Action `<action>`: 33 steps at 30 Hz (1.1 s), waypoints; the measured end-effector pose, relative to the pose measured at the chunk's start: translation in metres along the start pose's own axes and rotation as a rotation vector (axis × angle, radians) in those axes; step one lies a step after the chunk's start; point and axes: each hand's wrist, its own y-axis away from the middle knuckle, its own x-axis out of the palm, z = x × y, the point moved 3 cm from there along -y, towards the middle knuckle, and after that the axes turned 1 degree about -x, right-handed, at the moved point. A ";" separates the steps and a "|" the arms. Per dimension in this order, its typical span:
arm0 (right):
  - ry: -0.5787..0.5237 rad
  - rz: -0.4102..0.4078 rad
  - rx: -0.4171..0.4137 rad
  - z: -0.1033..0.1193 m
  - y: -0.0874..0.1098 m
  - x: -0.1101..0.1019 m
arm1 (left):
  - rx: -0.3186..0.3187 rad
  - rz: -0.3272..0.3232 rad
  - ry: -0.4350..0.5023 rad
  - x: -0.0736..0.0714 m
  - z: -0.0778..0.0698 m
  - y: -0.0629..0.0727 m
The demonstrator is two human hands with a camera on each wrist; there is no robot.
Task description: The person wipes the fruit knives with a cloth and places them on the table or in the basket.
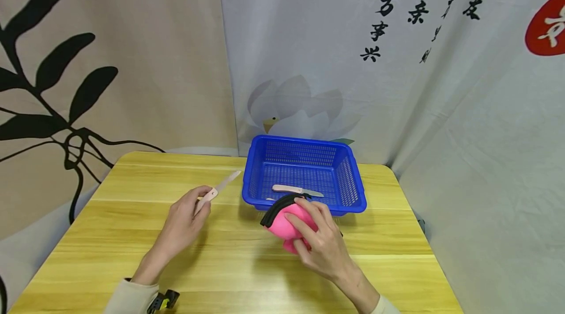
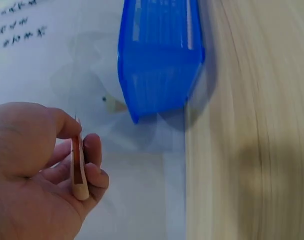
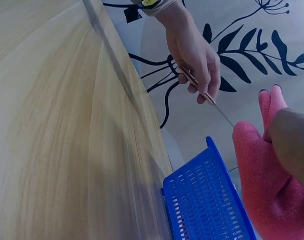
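My left hand [image 1: 182,218] grips a folding knife [image 1: 206,199] by its pale handle. Its blade is out and points up and right, towards the blue plastic basket [image 1: 304,140]. In the left wrist view the slotted handle [image 2: 80,191] lies between thumb and fingers. With thumb and fingers my right hand [image 1: 325,245] holds a soft pink plush thing [image 1: 282,225] with a black ribbed band, in front of the basket's near rim. The right wrist view shows its fuzzy surface [image 3: 259,175] and dark-tipped prongs. A second knife [image 1: 287,188] with a pale handle lies inside the basket.
The basket stands at the back of the wooden table [image 1: 229,274], near the printed curtain [image 1: 300,59]. Part of a small pale item shows inside the basket, behind the plush thing. A black strapped device [image 1: 162,301] sits at my left wrist.
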 end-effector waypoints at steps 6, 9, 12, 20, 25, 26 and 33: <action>0.005 -0.033 0.014 -0.001 -0.003 -0.003 | 0.068 0.053 0.037 0.014 -0.022 0.002; 0.010 -0.048 0.013 -0.001 -0.004 -0.005 | 0.119 0.081 0.034 0.020 -0.032 0.002; 0.017 -0.055 0.007 -0.001 -0.006 -0.005 | 0.145 0.105 0.028 0.025 -0.040 0.003; 0.030 -0.020 -0.030 0.001 -0.013 0.001 | 0.207 0.119 -0.031 0.038 -0.054 0.003; 0.035 0.015 -0.038 0.004 -0.015 0.005 | 0.239 0.106 -0.078 0.041 -0.060 0.003; 0.040 0.028 -0.036 0.005 -0.015 0.006 | 0.248 0.104 -0.086 0.041 -0.061 0.003; 0.110 0.147 -0.037 0.008 -0.014 0.011 | 0.290 0.130 -0.133 0.045 -0.069 0.004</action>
